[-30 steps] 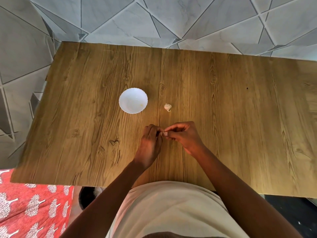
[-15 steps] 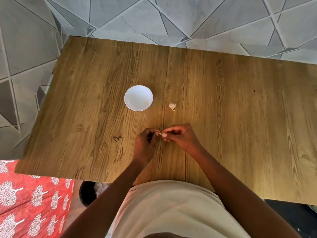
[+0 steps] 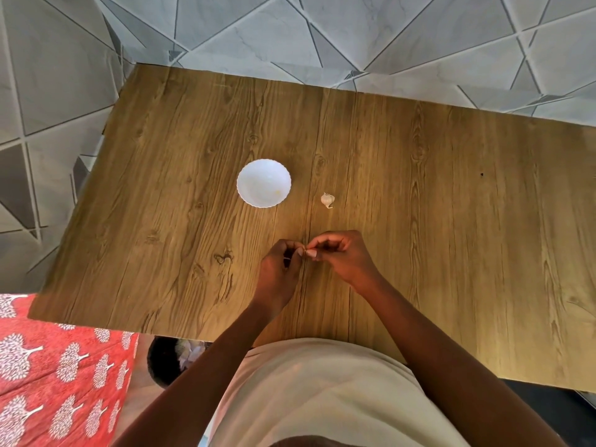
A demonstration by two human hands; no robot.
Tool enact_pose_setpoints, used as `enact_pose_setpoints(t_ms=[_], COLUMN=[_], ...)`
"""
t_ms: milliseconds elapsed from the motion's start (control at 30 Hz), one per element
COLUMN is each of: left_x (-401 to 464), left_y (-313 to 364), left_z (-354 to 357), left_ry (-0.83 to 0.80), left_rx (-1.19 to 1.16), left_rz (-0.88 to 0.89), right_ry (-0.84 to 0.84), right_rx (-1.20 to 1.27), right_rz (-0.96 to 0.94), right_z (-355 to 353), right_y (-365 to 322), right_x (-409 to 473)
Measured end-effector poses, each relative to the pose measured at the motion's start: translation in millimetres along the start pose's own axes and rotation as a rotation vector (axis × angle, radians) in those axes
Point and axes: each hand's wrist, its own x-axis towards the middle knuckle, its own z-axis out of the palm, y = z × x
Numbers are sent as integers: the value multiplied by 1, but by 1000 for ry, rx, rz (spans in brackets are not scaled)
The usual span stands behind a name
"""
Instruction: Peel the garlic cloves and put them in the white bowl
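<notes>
left hand (image 3: 280,269) + right hand (image 3: 342,258): fingertips together over wooden table (image 3: 451,221), pinching small garlic clove (image 3: 310,253) between them | white bowl (image 3: 263,183): at 11 o'clock from hands, well apart | unpeeled garlic piece (image 3: 327,200): at 12 o'clock from hands, at 3 o'clock of bowl

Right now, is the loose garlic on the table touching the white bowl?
Apart. The head view shows bare wooden table between the white bowl and the garlic, which lies to the bowl's right, beyond both hands.
</notes>
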Motion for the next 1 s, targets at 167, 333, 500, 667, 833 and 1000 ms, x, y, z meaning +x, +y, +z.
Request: enact_pose_setpoints(t_ms=[167,333,500,667,833,1000], left_x=[2,6,5,2,-3,-2], left_y=[-8,-21,-22,-12,1,6], left_z=[-5,-14,-16,-16,-11,-8], left_ry=[106,178,178,144,116,131], left_rx=[80,277,314,186,-50,-115], left_rz=[22,154,236,286,139,146], right_ry=[-7,31,51,59,108,147], right_rx=[22,-23,-70,-69,99,127], right_rz=[31,85,115,152,239,247], right_z=[3,5,11,16,18,17], right_y=[2,8,5,2,-5,-8], right_x=[-3,-3,-1,-1,-8,-13])
